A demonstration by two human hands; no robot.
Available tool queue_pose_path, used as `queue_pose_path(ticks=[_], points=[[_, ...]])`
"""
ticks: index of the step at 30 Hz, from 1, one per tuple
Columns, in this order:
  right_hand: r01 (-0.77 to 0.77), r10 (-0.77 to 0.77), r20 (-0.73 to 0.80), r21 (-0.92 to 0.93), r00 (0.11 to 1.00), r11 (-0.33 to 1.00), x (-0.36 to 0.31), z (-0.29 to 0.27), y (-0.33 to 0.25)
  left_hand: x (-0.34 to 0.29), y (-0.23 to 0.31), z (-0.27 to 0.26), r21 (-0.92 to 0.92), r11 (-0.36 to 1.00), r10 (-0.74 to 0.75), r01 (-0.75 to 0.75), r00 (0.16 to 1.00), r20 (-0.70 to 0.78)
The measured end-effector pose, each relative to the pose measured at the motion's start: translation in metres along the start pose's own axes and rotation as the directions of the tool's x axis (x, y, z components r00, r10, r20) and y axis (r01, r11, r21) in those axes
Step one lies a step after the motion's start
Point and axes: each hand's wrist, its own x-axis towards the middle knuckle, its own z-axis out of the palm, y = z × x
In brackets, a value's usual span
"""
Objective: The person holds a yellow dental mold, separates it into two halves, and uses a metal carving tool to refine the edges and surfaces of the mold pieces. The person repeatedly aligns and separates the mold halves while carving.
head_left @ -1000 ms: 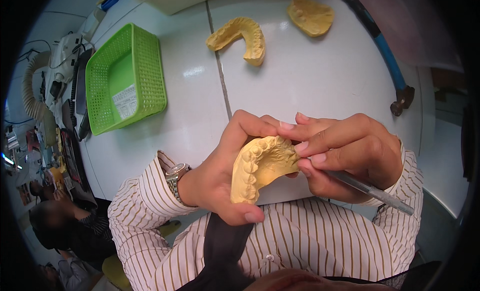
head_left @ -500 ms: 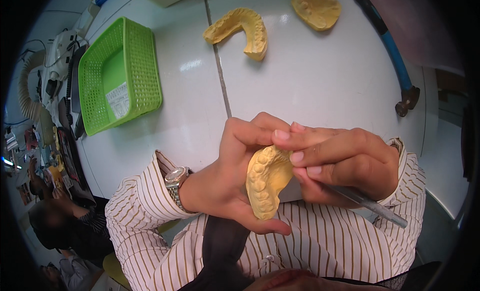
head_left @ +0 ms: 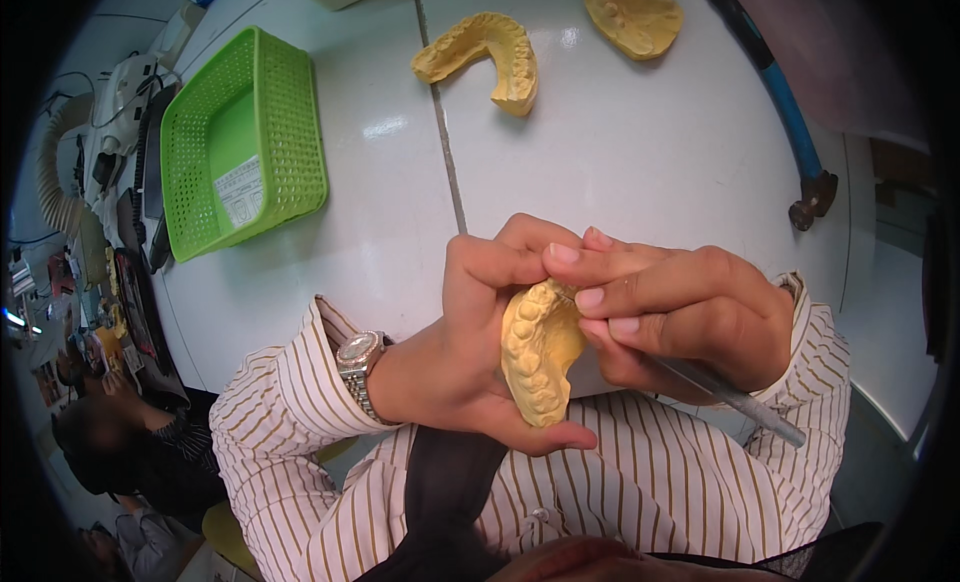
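Note:
A yellow plaster dental cast [head_left: 530,354] with a curved row of teeth rests tilted in my left hand [head_left: 455,327], the thumb along its lower end and the fingers behind its upper end. My right hand [head_left: 690,317] is closed around a grey metal hand tool [head_left: 745,407], whose rod-like handle sticks out below the palm toward the lower right. The tool's working tip is hidden behind my right fingers. Those fingertips touch the upper right side of the cast.
A U-shaped plaster cast [head_left: 515,72] and another yellow cast [head_left: 635,22] lie on the white table [head_left: 370,242]. At left stands a green basket [head_left: 290,132] with a paper slip inside. A blue-handled hammer [head_left: 790,112] lies at right. Another person [head_left: 130,432] sits far left.
The dental cast has tilted slightly and shifted a little right and up with my left hand. The right hand and its tool have moved slightly left.

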Motion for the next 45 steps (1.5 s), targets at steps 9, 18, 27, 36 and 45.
queue_pose_path(ticks=[9, 18, 27, 36, 45], points=[[0.010, -0.009, 0.012, -0.022, 1.000, 1.000, 0.003, 0.001, -0.001, 0.000, -0.001, 0.002, 0.059, 0.998, 0.019, -0.017, 0.999, -0.040], [-0.007, 0.007, -0.024, 0.013, 1.000, 1.000, -0.001, 0.000, 0.003, -0.001, -0.003, 0.002, 0.107, 0.994, 0.021, -0.017, 0.999, -0.039], [-0.014, 0.018, -0.184, 0.026, 0.983, 1.000, 0.001, 0.011, 0.004, -0.003, -0.003, 0.001, 0.200, 0.980, 0.002, 0.002, 1.000, -0.020], [-0.046, 0.044, -0.047, -0.044, 0.998, 0.998, 0.001, 0.003, -0.002, -0.005, -0.005, 0.002, 0.149, 0.989, 0.027, -0.018, 0.998, -0.060], [-0.030, 0.032, -0.227, 0.013, 0.973, 0.999, -0.002, 0.015, 0.008, -0.002, -0.007, 0.001, 0.180, 0.983, 0.038, -0.032, 0.999, -0.032]])
